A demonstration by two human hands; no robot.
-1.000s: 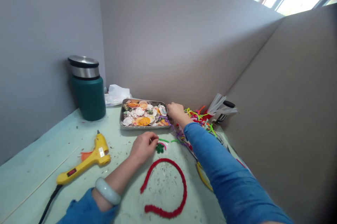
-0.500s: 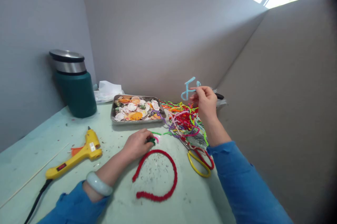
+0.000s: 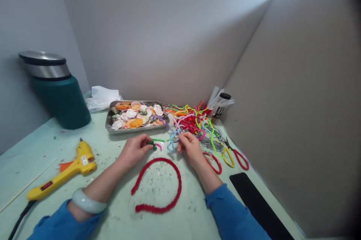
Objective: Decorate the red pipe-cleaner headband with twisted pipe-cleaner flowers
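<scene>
Between the fingers of my right hand (image 3: 191, 147) is a bent light-blue pipe cleaner (image 3: 172, 143), pinched low over the table. My left hand (image 3: 134, 150) has its fingertips closed on a small dark-green pipe cleaner piece (image 3: 154, 146). Beside that piece lie a short pink pipe cleaner (image 3: 159, 147) and a thin green strand (image 3: 158, 140). Just nearer to me, a red fuzzy headband (image 3: 179, 183) lies in an open loop on the table.
A metal tray (image 3: 135, 131) of shells stands behind my hands, with tangled pipe cleaners (image 3: 191, 121) to its right. Scissors (image 3: 241, 159) and a black strip (image 3: 259, 206) lie on the right. A yellow glue gun (image 3: 64, 172) and a teal bottle (image 3: 60, 101) are on the left.
My right hand has come down and toward my left hand, carrying the light-blue pipe cleaner. The view has turned to the right, showing the black strip. My left hand still pinches the green piece.
</scene>
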